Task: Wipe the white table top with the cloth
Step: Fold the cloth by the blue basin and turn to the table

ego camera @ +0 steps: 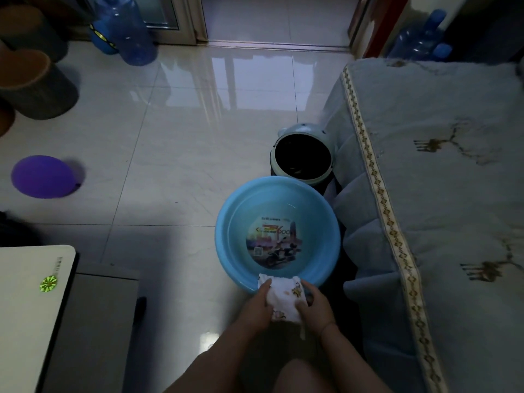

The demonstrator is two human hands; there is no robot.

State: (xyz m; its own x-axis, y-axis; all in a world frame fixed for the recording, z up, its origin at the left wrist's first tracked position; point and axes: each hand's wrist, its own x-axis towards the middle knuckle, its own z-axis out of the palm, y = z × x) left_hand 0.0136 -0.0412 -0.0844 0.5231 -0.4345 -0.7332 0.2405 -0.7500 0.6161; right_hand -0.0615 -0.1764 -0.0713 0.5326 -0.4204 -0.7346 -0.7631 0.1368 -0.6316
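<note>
Both hands — L [258, 306], R [315, 309] — grip cloth [284, 296] (over basin [226, 236]).

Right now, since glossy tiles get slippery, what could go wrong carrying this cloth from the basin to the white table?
One: the patterned cloth, gripped by the left hand and right hand, sits over the blue basin's near rim, partly outside it; if wet, it may drip onto the tile floor. Two: the white table is away to the left, so drips could trail across the floor.
</note>
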